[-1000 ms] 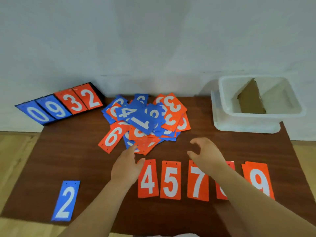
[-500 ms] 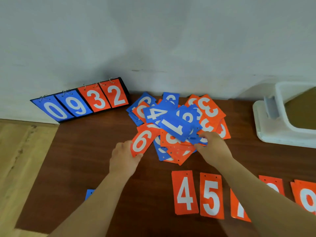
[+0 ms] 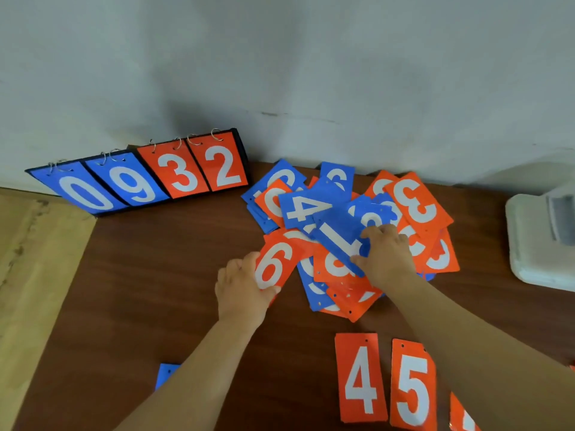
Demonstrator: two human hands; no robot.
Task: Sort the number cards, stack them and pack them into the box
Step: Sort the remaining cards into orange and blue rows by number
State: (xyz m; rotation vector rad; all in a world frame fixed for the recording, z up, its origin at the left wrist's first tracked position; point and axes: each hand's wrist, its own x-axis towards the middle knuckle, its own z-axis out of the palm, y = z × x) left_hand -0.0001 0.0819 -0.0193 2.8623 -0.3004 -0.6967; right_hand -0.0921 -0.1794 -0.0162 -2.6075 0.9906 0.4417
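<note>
Brown tabletop (image 3: 140, 290): both hands have just reached the card pile (image 3: 417, 206), left hand (image 3: 239, 293) holding the orange 6 (image 3: 273, 265), right hand (image 3: 389, 256) pinching the blue 1 (image 3: 339, 237), so sorting goes on.

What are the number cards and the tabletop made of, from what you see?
Number cards: probably thin stiff plastic, semi-matte; crisp edges, punched holes, and the orange 6 card held by the left hand shows no bend. Tabletop: dark wood or wood-look laminate, can't tell which; grain streaks, smooth low sheen.
</note>
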